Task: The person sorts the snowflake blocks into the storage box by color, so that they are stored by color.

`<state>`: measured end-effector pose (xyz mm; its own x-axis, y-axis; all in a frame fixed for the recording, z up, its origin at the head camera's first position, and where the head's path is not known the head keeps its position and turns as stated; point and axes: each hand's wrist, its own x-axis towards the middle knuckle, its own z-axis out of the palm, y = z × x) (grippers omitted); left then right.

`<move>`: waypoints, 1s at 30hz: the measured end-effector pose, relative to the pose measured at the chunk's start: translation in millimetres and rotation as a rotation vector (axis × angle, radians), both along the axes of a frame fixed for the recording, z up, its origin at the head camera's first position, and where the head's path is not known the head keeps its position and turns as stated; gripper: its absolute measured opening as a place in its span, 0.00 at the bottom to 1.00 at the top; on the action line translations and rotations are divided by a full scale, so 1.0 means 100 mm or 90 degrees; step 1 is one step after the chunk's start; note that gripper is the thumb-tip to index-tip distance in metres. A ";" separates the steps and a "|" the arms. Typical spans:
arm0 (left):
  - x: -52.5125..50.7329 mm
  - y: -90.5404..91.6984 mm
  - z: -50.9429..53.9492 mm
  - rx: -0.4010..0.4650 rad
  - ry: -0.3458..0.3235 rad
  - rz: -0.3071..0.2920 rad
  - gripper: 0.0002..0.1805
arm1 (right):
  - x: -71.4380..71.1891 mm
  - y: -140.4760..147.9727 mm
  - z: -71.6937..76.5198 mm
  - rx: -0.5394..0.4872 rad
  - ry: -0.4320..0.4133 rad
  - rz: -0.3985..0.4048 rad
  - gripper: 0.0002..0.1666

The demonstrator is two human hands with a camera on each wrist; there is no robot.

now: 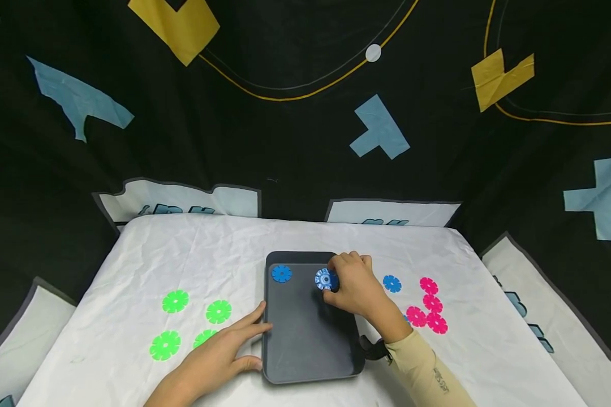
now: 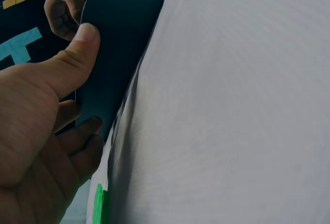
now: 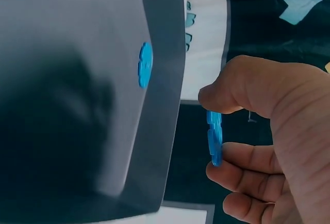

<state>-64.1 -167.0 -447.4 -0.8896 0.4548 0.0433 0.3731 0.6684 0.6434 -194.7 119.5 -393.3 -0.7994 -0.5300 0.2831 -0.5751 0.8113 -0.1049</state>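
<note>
While your right hand (image 1: 353, 282) pinches a blue disc (image 1: 324, 280) between thumb and fingertips over the gray tray (image 1: 310, 345), your left hand (image 1: 224, 350), its fingers apart, touches the tray's left side. A second disc (image 1: 282, 274) lies inside, left of the pinching fingers; pink discs (image 1: 432, 304) lie to their right, green discs (image 1: 218, 311) left of your left fingertips.

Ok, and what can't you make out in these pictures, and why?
Head view: one green disc, partly hidden by the left hand.
Head view: one blue disc, partly hidden by the right forearm.
Head view: sleeve lettering, too small to read.
Left wrist view: the inside of the tray, hidden by its own wall.
</note>
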 end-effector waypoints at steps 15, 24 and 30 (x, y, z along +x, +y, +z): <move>-0.01 0.02 0.01 0.002 0.000 -0.006 0.37 | 0.03 -0.36 -0.16 0.032 -0.012 0.050 0.25; -0.02 0.00 0.01 0.002 -0.027 -0.007 0.38 | -0.01 -0.54 -0.29 0.059 -0.022 0.072 0.26; -0.02 0.00 0.00 0.004 -0.018 -0.009 0.38 | -0.05 -0.62 -0.38 0.067 -0.036 0.080 0.27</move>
<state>-66.2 -167.3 -447.4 -0.8836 0.4677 0.0212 0.3645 0.6586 0.6583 -200.1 57.6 -431.3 -0.7378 -0.6514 0.1773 -0.6686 0.7414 -0.0583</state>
